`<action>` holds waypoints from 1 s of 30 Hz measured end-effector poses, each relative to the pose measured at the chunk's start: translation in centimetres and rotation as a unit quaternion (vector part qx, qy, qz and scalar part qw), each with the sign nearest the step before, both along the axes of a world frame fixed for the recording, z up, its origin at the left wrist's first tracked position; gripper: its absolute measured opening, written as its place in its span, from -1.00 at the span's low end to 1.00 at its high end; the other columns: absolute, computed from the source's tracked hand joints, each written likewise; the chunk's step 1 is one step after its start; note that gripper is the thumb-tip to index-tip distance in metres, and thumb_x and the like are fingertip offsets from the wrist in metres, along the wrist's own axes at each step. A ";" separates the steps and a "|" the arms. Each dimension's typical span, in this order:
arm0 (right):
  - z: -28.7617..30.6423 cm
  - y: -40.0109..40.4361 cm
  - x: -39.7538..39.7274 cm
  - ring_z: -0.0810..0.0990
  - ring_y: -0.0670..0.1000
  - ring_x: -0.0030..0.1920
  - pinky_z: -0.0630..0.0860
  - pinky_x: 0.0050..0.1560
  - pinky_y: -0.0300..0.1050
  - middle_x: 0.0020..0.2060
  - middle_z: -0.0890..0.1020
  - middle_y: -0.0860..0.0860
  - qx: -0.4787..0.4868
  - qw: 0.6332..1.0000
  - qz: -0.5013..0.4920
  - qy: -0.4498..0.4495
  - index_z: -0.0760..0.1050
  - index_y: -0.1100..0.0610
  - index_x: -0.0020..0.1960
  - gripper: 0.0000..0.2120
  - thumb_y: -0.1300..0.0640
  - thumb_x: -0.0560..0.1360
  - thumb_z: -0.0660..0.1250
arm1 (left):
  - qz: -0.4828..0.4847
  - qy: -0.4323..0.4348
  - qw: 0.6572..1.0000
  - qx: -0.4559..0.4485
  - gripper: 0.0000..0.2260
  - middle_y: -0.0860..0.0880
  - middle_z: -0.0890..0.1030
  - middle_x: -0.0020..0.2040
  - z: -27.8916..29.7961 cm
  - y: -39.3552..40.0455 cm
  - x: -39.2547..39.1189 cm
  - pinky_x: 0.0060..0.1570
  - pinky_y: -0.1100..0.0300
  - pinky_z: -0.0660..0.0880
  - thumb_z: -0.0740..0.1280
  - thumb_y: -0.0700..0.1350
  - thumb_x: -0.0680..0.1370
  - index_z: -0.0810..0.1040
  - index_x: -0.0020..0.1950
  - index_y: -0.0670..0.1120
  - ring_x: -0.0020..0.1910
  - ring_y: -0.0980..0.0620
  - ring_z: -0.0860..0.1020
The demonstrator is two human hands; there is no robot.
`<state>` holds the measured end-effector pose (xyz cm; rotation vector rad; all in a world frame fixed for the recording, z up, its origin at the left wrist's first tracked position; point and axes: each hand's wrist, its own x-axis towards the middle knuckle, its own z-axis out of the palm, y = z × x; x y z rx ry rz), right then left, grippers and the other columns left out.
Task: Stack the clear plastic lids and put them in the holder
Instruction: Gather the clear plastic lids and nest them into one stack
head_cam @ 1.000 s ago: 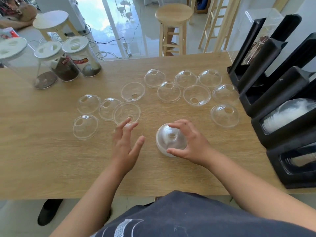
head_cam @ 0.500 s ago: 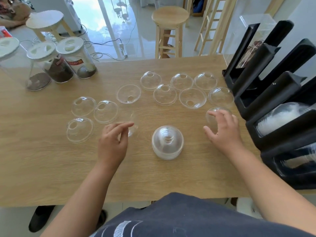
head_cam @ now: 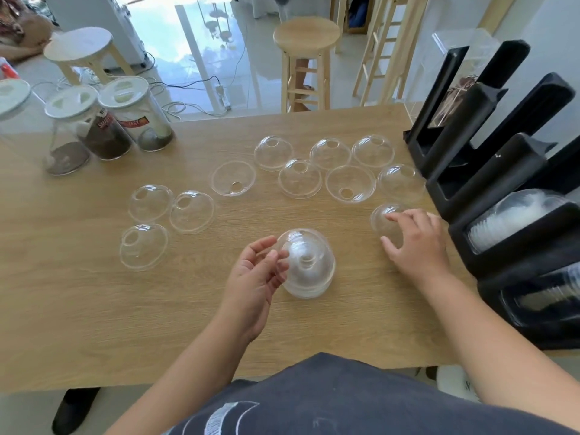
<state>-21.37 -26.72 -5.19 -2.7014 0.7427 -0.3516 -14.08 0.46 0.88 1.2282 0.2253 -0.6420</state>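
Observation:
A stack of clear dome lids (head_cam: pixel 310 277) stands on the wooden table (head_cam: pixel 94 302) near the front middle. My left hand (head_cam: pixel 255 284) pinches the left edge of a clear lid (head_cam: pixel 301 246) that sits on top of that stack. My right hand (head_cam: pixel 419 246) is cupped over another dome lid (head_cam: pixel 381 219) resting on the table beside the black holder (head_cam: pixel 489 171). One slot of the holder contains stacked lids (head_cam: pixel 518 219). Several loose lids lie farther back, two of them upturned (head_cam: pixel 232 182) (head_cam: pixel 350 183), and three at the left (head_cam: pixel 191 211).
Three lidded jars (head_cam: pixel 106 127) stand at the table's back left. Wooden stools (head_cam: pixel 306 58) are beyond the far edge. The holder's tall black slots fill the right side. My dark apron (head_cam: pixel 345 403) is at the near edge.
My left hand picked up a lid from the left group and carried it right onto the stack. My right hand left the stack and closed over the lid near the holder.

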 end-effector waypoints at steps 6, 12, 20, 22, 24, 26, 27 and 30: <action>-0.2 0.2 0.0 0.34 0.25 0.27 0.29 0.31 0.13 0.30 0.36 0.18 0.023 0.999 -0.019 -0.024 0.49 0.08 0.26 -0.43 0.03 0.30 0.56 | 0.021 -0.071 0.993 0.088 -0.87 0.01 0.56 -0.14 -1.2 -0.5 -1.2 -0.15 0.26 0.49 0.25 -0.26 0.63 0.54 0.00 -0.07 -0.25 0.18 0.53; -0.5 0.0 0.4 0.16 0.20 0.44 0.18 0.41 0.15 0.45 0.17 0.13 0.084 0.995 -0.045 0.023 0.34 -0.05 0.36 -0.29 -0.10 0.29 0.54 | 0.058 -0.100 0.988 0.105 -0.92 0.03 0.55 -0.10 -1.6 -0.6 -1.2 -0.23 0.40 0.46 0.25 -0.18 0.64 0.51 0.01 -0.02 -0.30 0.27 0.50; -1.4 0.0 0.3 0.18 0.24 0.45 0.19 0.42 0.15 0.46 0.16 0.15 0.114 0.991 -0.063 -0.011 0.29 -0.10 0.35 -0.36 -0.04 0.36 0.50 | -0.162 -0.600 0.735 0.273 -0.37 -0.06 0.31 0.47 -4.5 2.2 -1.9 0.43 0.00 0.20 0.48 0.28 0.32 0.40 0.31 0.11 0.48 -0.13 0.28; -1.5 0.0 0.3 0.20 0.24 0.44 0.19 0.41 0.16 0.46 0.16 0.14 0.111 0.992 -0.063 -0.010 0.28 -0.12 0.35 -0.38 -0.04 0.38 0.47 | -0.190 -0.667 0.657 0.297 -0.34 -0.06 0.33 0.46 -5.8 3.0 -2.2 0.40 -0.06 0.23 0.48 0.36 0.29 0.43 0.28 0.11 0.44 -0.18 0.32; -1.7 0.0 0.2 0.22 0.24 0.43 0.21 0.40 0.16 0.46 0.17 0.14 0.108 0.992 -0.063 -0.015 0.28 -0.12 0.35 -0.40 -0.04 0.39 0.46 | -0.205 -0.684 0.640 0.286 -0.44 -0.01 0.39 0.42 -7.0 3.8 -2.5 0.32 -0.06 0.32 0.43 0.38 0.34 0.49 0.23 0.14 0.38 -0.14 0.38; -1.7 0.0 0.2 0.25 0.25 0.41 0.23 0.39 0.16 0.45 0.19 0.14 0.105 0.992 -0.066 -0.018 0.30 -0.11 0.35 -0.41 -0.04 0.39 0.47 | -0.239 -0.689 0.630 0.270 -0.54 0.03 0.47 0.37 -7.6 4.7 -2.7 0.20 -0.09 0.41 0.40 0.34 0.41 0.56 0.19 0.13 0.32 -0.08 0.45; -1.7 0.1 0.1 0.25 0.25 0.41 0.23 0.38 0.16 0.44 0.20 0.13 0.102 0.992 -0.067 -0.015 0.31 -0.11 0.34 -0.41 -0.05 0.38 0.47 | -0.260 -0.690 0.619 0.272 -0.59 0.05 0.51 0.35 -7.9 5.2 -2.7 0.17 -0.08 0.44 0.39 0.33 0.44 0.59 0.17 0.13 0.31 -0.06 0.47; -1.5 0.2 0.0 0.27 0.24 0.38 0.26 0.36 0.17 0.40 0.23 0.11 0.095 0.993 -0.063 -0.012 0.32 -0.13 0.32 -0.41 -0.07 0.36 0.48 | -0.307 -0.690 0.584 0.297 -0.72 0.11 0.55 0.31 -8.4 6.1 -2.4 0.18 -0.02 0.44 0.41 0.24 0.46 0.65 0.08 0.13 0.32 -0.01 0.48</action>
